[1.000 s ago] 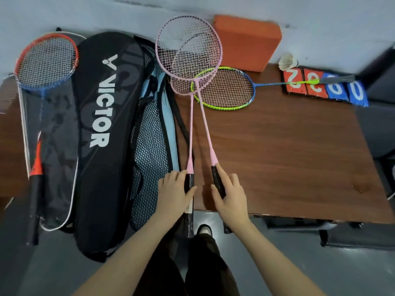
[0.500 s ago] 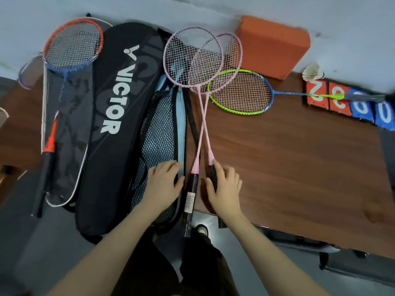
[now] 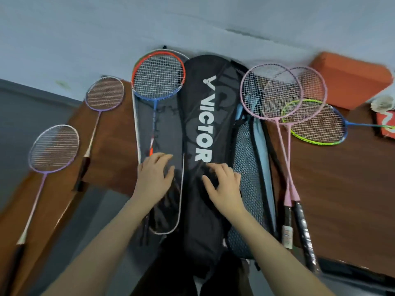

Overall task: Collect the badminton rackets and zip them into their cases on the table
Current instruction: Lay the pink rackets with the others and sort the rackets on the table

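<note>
Here, brown table (image 3: 333, 189) against grey wall (image 3: 192, 22) | left hand (image 3: 152, 180), right hand (image 3: 224, 186) spread flat on cases, gripping nothing

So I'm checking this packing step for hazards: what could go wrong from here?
1. The two pink rackets lie crossed with handles past the table edge; a bump could knock them off.
2. The right hand presses the black Victor case, which overhangs the edge and might slide.
3. The left hand rests on the grey case under the red-and-blue racket; tugging could drag that racket.
</note>
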The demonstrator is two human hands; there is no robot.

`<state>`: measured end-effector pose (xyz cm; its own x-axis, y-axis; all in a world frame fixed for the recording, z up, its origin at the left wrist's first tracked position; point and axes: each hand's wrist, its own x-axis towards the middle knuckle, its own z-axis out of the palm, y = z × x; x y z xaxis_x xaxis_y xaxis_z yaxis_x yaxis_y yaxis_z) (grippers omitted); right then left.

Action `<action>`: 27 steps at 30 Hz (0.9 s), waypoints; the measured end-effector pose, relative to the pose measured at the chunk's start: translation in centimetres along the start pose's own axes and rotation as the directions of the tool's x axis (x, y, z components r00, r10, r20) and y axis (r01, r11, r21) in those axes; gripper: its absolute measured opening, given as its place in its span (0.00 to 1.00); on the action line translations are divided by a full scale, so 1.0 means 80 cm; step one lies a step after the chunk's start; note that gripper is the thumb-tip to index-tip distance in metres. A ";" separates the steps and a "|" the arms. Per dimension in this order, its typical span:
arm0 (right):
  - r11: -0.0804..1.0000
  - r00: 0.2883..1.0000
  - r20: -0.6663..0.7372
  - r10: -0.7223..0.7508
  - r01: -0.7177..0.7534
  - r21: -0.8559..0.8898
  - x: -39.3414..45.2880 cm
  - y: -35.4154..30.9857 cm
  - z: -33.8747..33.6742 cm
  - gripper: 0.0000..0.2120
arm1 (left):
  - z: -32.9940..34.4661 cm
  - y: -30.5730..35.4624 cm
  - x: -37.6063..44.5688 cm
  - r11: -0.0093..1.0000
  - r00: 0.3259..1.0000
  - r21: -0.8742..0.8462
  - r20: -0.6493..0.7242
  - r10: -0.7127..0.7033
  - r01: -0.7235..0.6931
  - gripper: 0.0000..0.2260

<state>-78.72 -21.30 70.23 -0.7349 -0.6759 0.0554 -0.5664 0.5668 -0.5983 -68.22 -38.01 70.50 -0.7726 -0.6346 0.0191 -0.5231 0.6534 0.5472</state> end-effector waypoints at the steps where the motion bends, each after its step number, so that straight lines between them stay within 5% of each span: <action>1: 1.000 1.000 0.014 -0.010 0.010 0.002 0.005 -0.018 0.016 0.17 | -0.009 -0.020 0.005 1.000 1.000 0.004 0.018 -0.026 0.026 0.14; 13: 0.993 0.988 0.110 0.105 -0.099 -0.060 0.046 -0.128 0.149 0.22 | -0.027 -0.113 0.080 1.000 0.970 -0.002 0.245 0.001 -0.001 0.17; 16: 0.987 0.984 0.084 0.157 -0.153 -0.058 0.052 -0.135 0.171 0.16 | -0.028 -0.117 0.088 0.999 0.963 -0.039 0.267 0.029 -0.019 0.16; 21: 0.963 0.985 -0.008 0.174 -0.169 0.209 0.047 -0.134 0.158 0.15 | -0.034 -0.111 0.097 0.953 0.973 -0.302 0.222 0.060 0.010 0.15; 27: 0.963 0.995 -0.088 0.045 -0.020 0.267 0.030 -0.116 0.096 0.18 | -0.039 -0.050 0.095 0.817 0.987 -0.576 0.146 0.066 0.030 0.25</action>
<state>-72.36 -31.74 69.79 -0.7897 -0.6056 0.0981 -0.4310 0.4338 -0.7913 -70.89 -46.77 71.07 -0.8496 -0.5232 -0.0669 -0.2438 0.2772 0.9294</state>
